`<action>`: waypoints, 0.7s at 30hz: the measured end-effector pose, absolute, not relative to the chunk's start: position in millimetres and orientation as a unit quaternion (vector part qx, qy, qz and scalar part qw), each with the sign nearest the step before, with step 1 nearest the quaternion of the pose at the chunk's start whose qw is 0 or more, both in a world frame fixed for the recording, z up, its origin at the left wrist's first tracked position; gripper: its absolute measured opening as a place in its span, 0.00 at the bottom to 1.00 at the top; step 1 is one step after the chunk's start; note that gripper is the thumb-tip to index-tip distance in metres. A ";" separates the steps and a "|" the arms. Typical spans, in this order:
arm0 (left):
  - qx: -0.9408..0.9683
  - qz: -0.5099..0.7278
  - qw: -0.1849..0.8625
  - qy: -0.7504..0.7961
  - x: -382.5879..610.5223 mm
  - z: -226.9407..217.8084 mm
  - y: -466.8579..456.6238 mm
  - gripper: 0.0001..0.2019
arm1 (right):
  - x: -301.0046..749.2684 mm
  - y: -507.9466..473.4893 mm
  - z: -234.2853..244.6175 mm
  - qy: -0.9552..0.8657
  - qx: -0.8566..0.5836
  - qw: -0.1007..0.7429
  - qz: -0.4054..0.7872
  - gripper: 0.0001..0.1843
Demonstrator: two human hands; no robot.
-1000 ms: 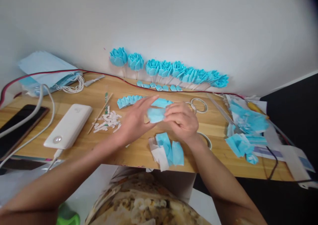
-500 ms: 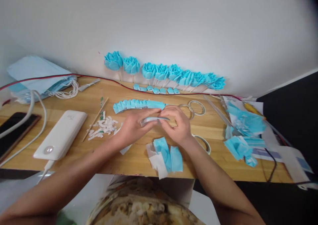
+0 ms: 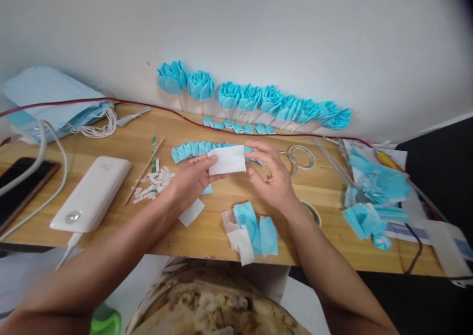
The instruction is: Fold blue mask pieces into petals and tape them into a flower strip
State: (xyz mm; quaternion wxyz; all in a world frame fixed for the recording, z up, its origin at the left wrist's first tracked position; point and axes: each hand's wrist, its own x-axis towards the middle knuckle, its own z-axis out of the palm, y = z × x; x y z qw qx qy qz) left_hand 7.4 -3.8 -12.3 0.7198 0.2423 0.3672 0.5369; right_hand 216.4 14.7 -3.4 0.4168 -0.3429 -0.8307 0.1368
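My left hand (image 3: 190,181) pinches the left end of a white rectangular piece of cloth (image 3: 228,160), its flat face turned up toward me. At the piece's right edge is my right hand (image 3: 275,180), thumb and fingers apart; whether a fingertip touches the edge I cannot tell. Behind the piece lies a row of folded blue petals (image 3: 190,150), partly covered by it. Loose blue cut pieces (image 3: 250,224) and a white scrap (image 3: 240,241) lie near the table's front edge. Another white scrap (image 3: 192,212) is below my left hand.
Several blue cloth flowers (image 3: 200,84) on sticks lean against the wall. Tape rolls (image 3: 301,156) lie right of centre, scissors (image 3: 334,162) beyond. Left are a power bank (image 3: 90,192), phone (image 3: 25,187), stick (image 3: 144,171), paper bits (image 3: 157,182) and stacked masks (image 3: 48,98). A red-black wire (image 3: 148,107) crosses behind.
The piece, edge-on between both hands before, now lies face up in my left hand. My right hand has moved right and its fingers have spread. The view has shifted slightly.
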 end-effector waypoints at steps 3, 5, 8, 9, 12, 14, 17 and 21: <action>0.238 0.533 0.726 0.363 8.4 -10.1 -4.8 0.08 | 213.9 13.0 -4.2 -0.833 -0.350 0.404 0.143 0.15; 0.239 0.532 0.727 0.363 9.3 -9.6 -5.3 0.08 | 213.6 13.1 -5.7 -0.829 -0.359 0.400 0.155 0.12; 0.248 0.522 0.733 0.360 9.6 -10.7 -5.7 0.08 | 214.4 14.5 -8.1 -0.822 -0.368 0.395 0.181 0.07; 0.251 0.519 0.735 0.357 9.4 -11.4 -5.8 0.08 | 214.7 15.0 -8.9 -0.818 -0.372 0.396 0.189 0.06; 0.262 0.510 0.741 0.348 8.6 -13.4 -5.8 0.09 | 214.5 16.1 -11.0 -0.805 -0.380 0.406 0.208 0.03; 0.268 0.505 0.745 0.344 8.3 -14.1 -5.5 0.09 | 213.6 16.3 -11.9 -0.795 -0.378 0.420 0.222 0.03; 0.265 0.499 0.751 0.343 8.4 -14.0 -4.6 0.09 | 211.5 15.5 -12.3 -0.776 -0.382 0.437 0.247 0.03; 0.259 0.496 0.753 0.346 8.9 -15.0 -4.0 0.08 | 209.1 13.9 -12.7 -0.751 -0.405 0.444 0.273 0.03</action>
